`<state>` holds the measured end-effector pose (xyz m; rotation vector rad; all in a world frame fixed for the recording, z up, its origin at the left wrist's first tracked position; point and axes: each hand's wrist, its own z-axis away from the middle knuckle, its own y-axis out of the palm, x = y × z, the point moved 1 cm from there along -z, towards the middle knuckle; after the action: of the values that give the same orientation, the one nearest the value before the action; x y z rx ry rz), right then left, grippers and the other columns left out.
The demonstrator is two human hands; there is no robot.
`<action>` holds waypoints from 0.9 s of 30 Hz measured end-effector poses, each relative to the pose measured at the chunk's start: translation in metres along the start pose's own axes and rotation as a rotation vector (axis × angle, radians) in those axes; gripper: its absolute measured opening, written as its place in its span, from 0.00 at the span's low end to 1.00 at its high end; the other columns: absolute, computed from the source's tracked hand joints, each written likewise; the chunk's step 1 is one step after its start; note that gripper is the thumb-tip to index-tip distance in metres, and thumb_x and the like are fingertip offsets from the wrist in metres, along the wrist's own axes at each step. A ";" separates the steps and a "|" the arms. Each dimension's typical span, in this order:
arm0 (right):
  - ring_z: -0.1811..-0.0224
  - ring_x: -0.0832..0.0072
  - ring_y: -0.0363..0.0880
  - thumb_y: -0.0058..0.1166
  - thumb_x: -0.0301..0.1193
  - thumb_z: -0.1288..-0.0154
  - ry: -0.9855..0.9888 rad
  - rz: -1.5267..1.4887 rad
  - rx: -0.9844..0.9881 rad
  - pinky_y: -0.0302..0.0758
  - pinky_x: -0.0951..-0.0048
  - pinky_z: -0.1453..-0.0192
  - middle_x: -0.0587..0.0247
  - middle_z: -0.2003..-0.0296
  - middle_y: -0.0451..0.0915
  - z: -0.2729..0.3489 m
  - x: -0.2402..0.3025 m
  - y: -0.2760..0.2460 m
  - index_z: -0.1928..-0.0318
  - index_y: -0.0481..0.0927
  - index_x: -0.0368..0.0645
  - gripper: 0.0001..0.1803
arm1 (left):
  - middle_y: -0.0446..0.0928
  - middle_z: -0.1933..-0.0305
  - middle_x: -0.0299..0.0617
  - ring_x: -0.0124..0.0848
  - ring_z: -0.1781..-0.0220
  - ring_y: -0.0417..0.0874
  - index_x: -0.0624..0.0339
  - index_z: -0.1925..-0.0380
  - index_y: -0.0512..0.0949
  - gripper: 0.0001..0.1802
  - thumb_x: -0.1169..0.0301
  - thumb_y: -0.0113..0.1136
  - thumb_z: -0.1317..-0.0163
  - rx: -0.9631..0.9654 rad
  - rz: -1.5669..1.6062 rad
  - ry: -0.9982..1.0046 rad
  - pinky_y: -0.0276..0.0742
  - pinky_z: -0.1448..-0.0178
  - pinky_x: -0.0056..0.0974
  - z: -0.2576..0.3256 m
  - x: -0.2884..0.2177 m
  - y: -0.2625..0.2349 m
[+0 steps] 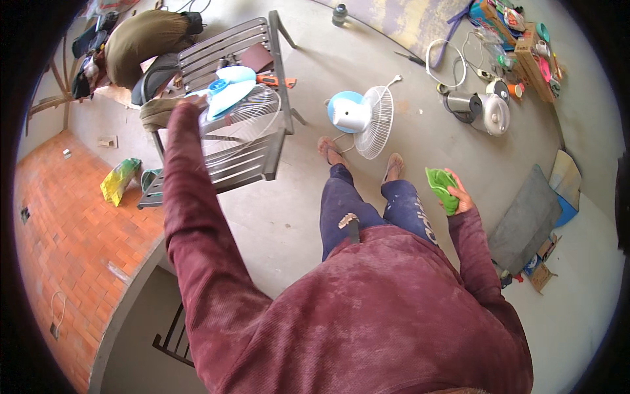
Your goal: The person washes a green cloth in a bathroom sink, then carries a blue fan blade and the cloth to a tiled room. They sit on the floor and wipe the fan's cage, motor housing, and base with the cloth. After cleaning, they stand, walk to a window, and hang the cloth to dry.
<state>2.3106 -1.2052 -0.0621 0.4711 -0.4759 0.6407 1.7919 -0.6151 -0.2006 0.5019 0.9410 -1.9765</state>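
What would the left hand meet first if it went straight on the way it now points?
Most likely the light-blue fan blades, right beside the left hand; depth is unclear, so I cannot tell whether they already touch.

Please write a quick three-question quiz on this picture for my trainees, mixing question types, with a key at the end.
1. What colour is the cloth in the right hand?
2. True or false: the kettle is on the floor.
3. Which of these is nearest the left hand?
a) the bottle
b) the blue blade
c) the yellow bag

Key: 1. Green. 2. True. 3. b.
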 end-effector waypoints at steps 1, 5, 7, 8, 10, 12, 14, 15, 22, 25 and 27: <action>0.60 0.74 0.76 0.54 0.35 0.40 0.008 0.043 0.015 0.74 0.72 0.72 0.64 0.51 0.74 -0.006 0.000 -0.009 0.38 0.65 0.50 0.29 | 0.76 0.49 0.35 0.29 0.50 0.76 0.55 0.48 0.75 0.24 0.53 0.57 0.40 -0.004 -0.052 0.047 0.68 0.45 0.37 0.030 -0.030 -0.015; 0.65 0.76 0.75 0.52 0.34 0.39 0.104 -0.050 -0.091 0.71 0.74 0.77 0.66 0.55 0.76 -0.027 0.005 -0.012 0.38 0.66 0.53 0.27 | 0.75 0.48 0.41 0.29 0.50 0.76 0.54 0.46 0.73 0.22 0.54 0.50 0.34 0.127 0.107 0.417 0.69 0.46 0.35 0.272 -0.157 0.010; 0.69 0.73 0.76 0.51 0.34 0.39 0.063 -0.047 -0.064 0.72 0.74 0.79 0.63 0.58 0.77 -0.046 -0.001 -0.027 0.40 0.66 0.49 0.26 | 0.75 0.48 0.44 0.30 0.51 0.76 0.57 0.49 0.75 0.24 0.52 0.50 0.37 0.404 0.156 0.552 0.70 0.46 0.36 0.330 -0.139 0.033; 0.71 0.72 0.77 0.51 0.34 0.39 0.057 -0.042 -0.025 0.73 0.73 0.80 0.61 0.60 0.77 -0.060 0.001 -0.037 0.41 0.66 0.48 0.25 | 0.75 0.49 0.44 0.30 0.51 0.76 0.58 0.50 0.76 0.27 0.49 0.51 0.39 0.609 0.086 0.567 0.71 0.47 0.37 0.352 -0.116 0.046; 0.71 0.70 0.78 0.49 0.36 0.38 0.075 -0.014 -0.020 0.73 0.72 0.80 0.61 0.61 0.77 -0.086 0.003 -0.053 0.41 0.66 0.49 0.24 | 0.74 0.47 0.43 0.31 0.51 0.76 0.59 0.48 0.73 0.26 0.58 0.62 0.44 0.758 0.001 0.226 0.73 0.49 0.35 0.413 -0.091 0.146; 0.70 0.69 0.78 0.49 0.36 0.39 0.090 -0.042 0.014 0.74 0.71 0.79 0.61 0.61 0.78 -0.115 0.006 -0.067 0.42 0.66 0.49 0.24 | 0.72 0.43 0.41 0.36 0.43 0.73 0.54 0.42 0.70 0.34 0.63 0.70 0.50 0.789 -0.265 0.257 0.68 0.39 0.42 0.452 -0.010 0.250; 0.74 0.67 0.77 0.49 0.38 0.37 0.152 -0.156 0.092 0.74 0.69 0.75 0.59 0.62 0.79 -0.144 0.009 -0.085 0.44 0.70 0.47 0.21 | 0.73 0.44 0.47 0.42 0.39 0.70 0.52 0.45 0.73 0.32 0.51 0.66 0.48 0.767 -0.252 0.435 0.65 0.38 0.46 0.497 0.080 0.348; 0.74 0.67 0.78 0.49 0.38 0.37 0.153 -0.153 0.144 0.75 0.68 0.75 0.59 0.62 0.79 -0.152 0.016 -0.086 0.46 0.71 0.46 0.20 | 0.75 0.50 0.47 0.45 0.44 0.72 0.52 0.55 0.79 0.27 0.46 0.61 0.48 0.655 -0.425 0.516 0.66 0.41 0.44 0.526 0.140 0.385; 0.65 0.63 0.81 0.47 0.41 0.35 0.268 -0.375 0.127 0.78 0.63 0.66 0.57 0.59 0.81 -0.232 0.014 -0.134 0.53 0.75 0.42 0.18 | 0.77 0.65 0.41 0.42 0.60 0.77 0.55 0.63 0.80 0.13 0.60 0.55 0.40 1.138 -0.321 0.080 0.72 0.56 0.43 0.587 0.133 0.444; 0.57 0.63 0.80 0.48 0.38 0.37 0.189 -0.513 0.067 0.76 0.61 0.50 0.57 0.57 0.80 -0.267 -0.004 -0.133 0.51 0.75 0.42 0.18 | 0.78 0.61 0.42 0.40 0.56 0.79 0.61 0.57 0.78 0.15 0.63 0.59 0.40 0.962 -0.121 -0.126 0.73 0.51 0.42 0.545 0.121 0.440; 0.55 0.64 0.79 0.49 0.37 0.37 0.161 -0.554 0.061 0.76 0.60 0.48 0.58 0.57 0.80 -0.308 -0.023 -0.133 0.50 0.75 0.42 0.18 | 0.77 0.50 0.45 0.33 0.45 0.75 0.61 0.46 0.73 0.27 0.68 0.67 0.47 0.566 -0.058 -0.168 0.70 0.42 0.40 0.489 0.145 0.433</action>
<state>2.4647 -1.1410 -0.3537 0.5742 -0.1579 0.1560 2.0798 -1.2186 -0.1685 0.6087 0.2823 -2.2953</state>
